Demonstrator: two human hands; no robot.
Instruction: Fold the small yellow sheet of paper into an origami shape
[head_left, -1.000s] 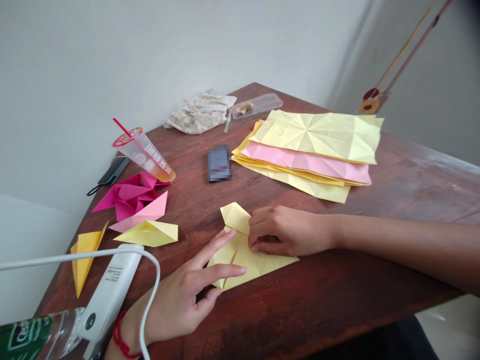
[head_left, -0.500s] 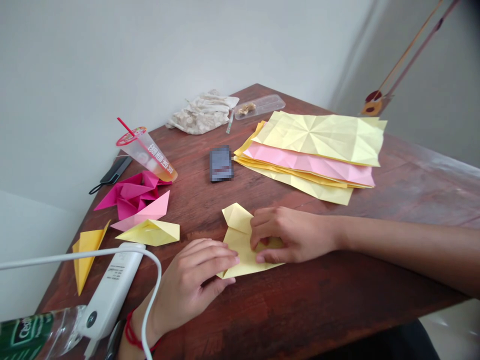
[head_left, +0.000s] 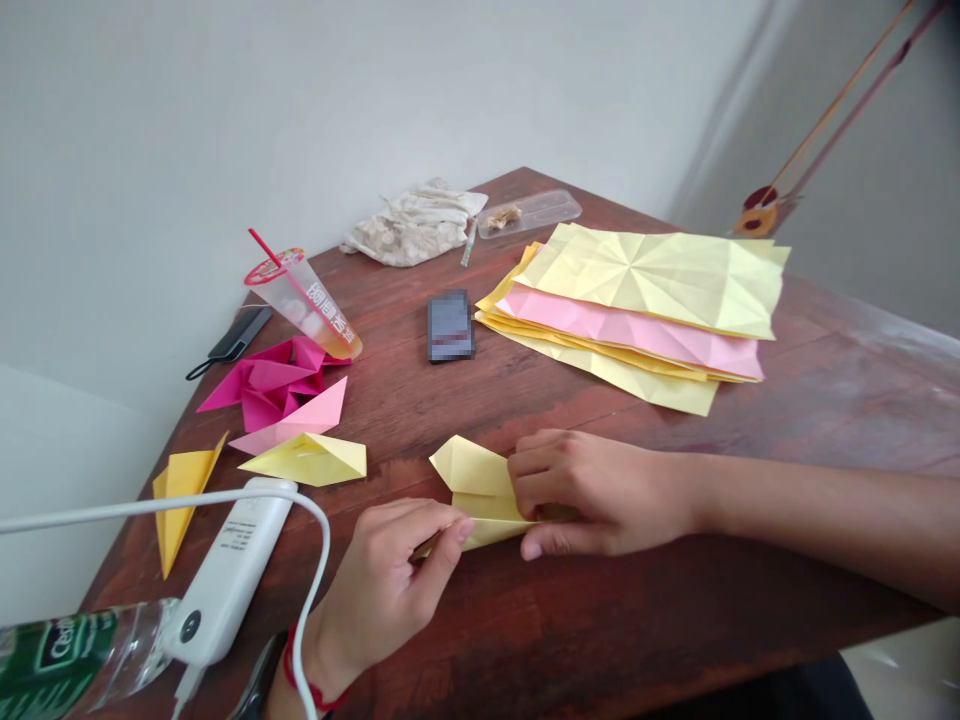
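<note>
A pale yellow sheet of paper, partly folded, lies on the table between my hands. My left hand pinches its near left edge between thumb and fingers, and a red cord circles that wrist. Bent fingers of my right hand grip the right part of the paper, thumb at the near edge; that end is hidden under the hand. The near edge is turned up into a narrow flap. Left of the paper rest a folded yellow piece, a folded pink piece and a magenta folded paper model.
Creased paper sheets are stacked at the back right. A phone, a tilted drink cup, a cloth and a plastic tray stand beyond. A white power bank, its cable and a bottle are near left.
The near edge of the yellow paper has been lifted and turned inward. My left hand went from lying on the paper to pinching its edge; my right thumb moved to the near edge.
</note>
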